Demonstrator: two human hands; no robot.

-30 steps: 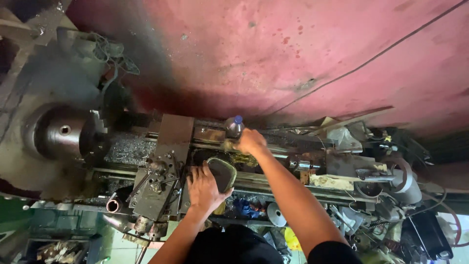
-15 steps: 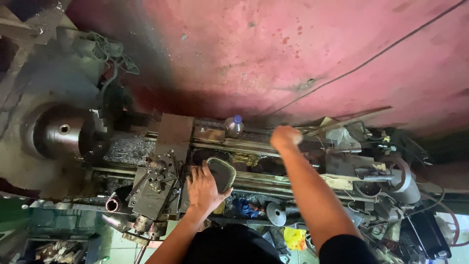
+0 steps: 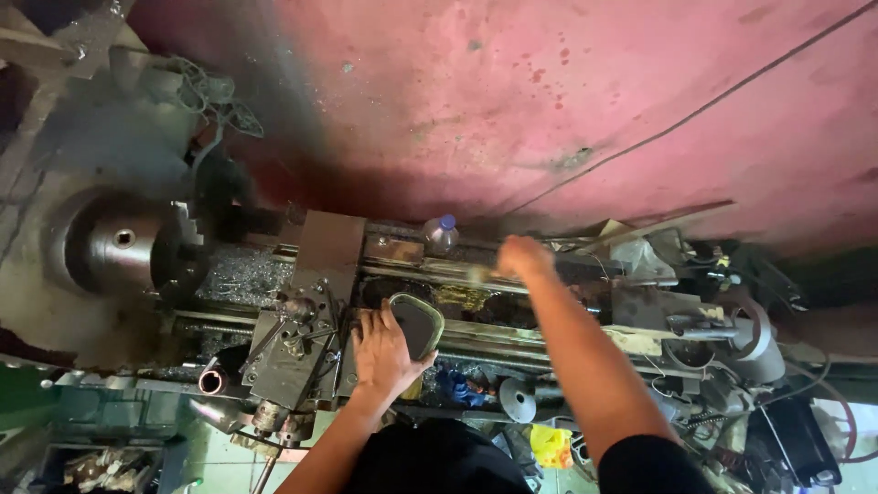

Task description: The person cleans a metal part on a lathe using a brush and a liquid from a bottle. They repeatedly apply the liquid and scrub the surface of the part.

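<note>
- Lathe bed (image 3: pixel 549 334) cleaning looks like the step in hand: left hand (image 3: pixel 382 352) lies flat, fingers spread, against a dark green-rimmed scoop-like tray (image 3: pixel 416 322) set on the ways beside the carriage (image 3: pixel 302 352).
- Right hand (image 3: pixel 523 256) reaches to the rear rail, closed round a small brush-like thing (image 3: pixel 480 273) (blurred, can't tell exactly what).
- Plastic bottle w/ blue cap (image 3: pixel 441 233) stands just beside it.
- Next move, my guess: sweep chips toward the tray, keeping it steady.
</note>
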